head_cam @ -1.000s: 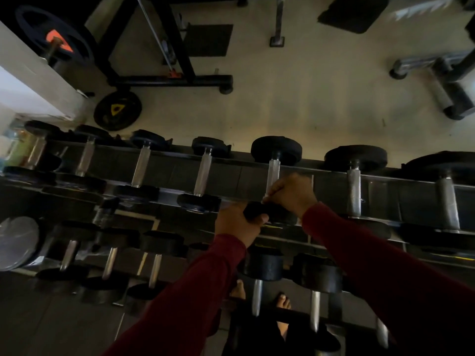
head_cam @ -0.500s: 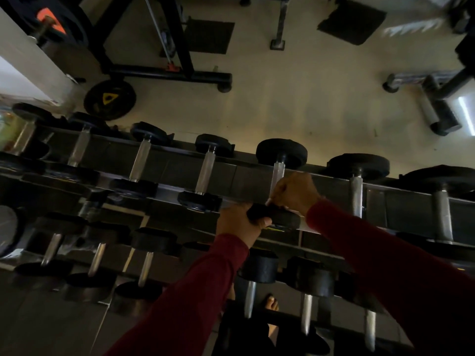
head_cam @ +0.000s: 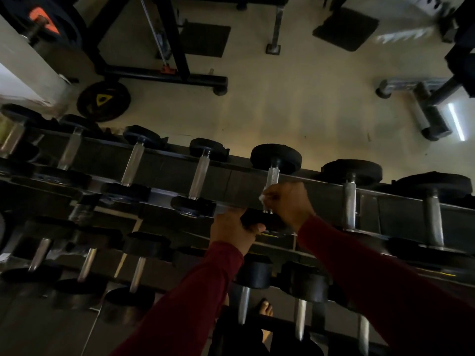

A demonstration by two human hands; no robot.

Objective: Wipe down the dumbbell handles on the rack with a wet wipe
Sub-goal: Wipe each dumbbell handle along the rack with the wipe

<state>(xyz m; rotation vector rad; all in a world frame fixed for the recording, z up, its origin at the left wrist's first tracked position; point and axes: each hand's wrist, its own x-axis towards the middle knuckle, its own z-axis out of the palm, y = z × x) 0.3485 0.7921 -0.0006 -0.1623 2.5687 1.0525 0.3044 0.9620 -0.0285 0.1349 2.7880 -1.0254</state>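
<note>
R hand [head_cam: 288, 201] lower on knurled handle [head_cam: 273, 177]

No legible text, number or brand was found anywhere in the view. The black weight plate [head_cam: 103, 101] leaning by the wall carried a yellow triangular emblem, but no lettering on it could be made out. The plate on the bar at upper left [head_cam: 41, 19] bore an orange marking, too blurred to read. The end faces of the dumbbells on the rack [head_cam: 321, 186] were dark, and any weight figures on them could not be discerned in the low light.
</note>
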